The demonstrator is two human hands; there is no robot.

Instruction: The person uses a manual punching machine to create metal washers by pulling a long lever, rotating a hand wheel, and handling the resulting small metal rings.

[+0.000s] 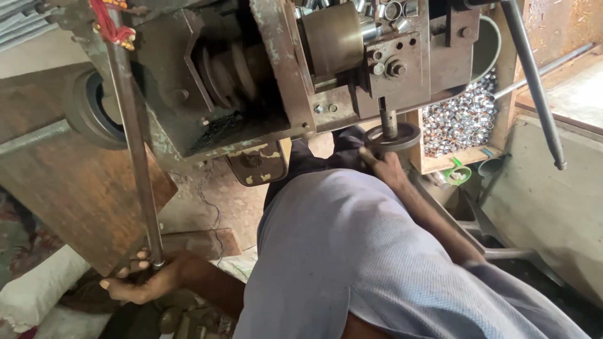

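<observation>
Right hand [384,164] half hidden behind knee, fingers on round wheel [392,137] under machine; grip unclear. Left hand [139,279] closed round long rod [135,150]'s lower end. Wooden box [461,158] holds shiny metal rings [458,119].

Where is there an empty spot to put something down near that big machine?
The pale slab right of the wooden bin of metal rings looks bare. The rusty board left of the long lever rod is also open. It is crowded at the machine: the right hand is at the round die, and the left hand grips the rod's end.
</observation>
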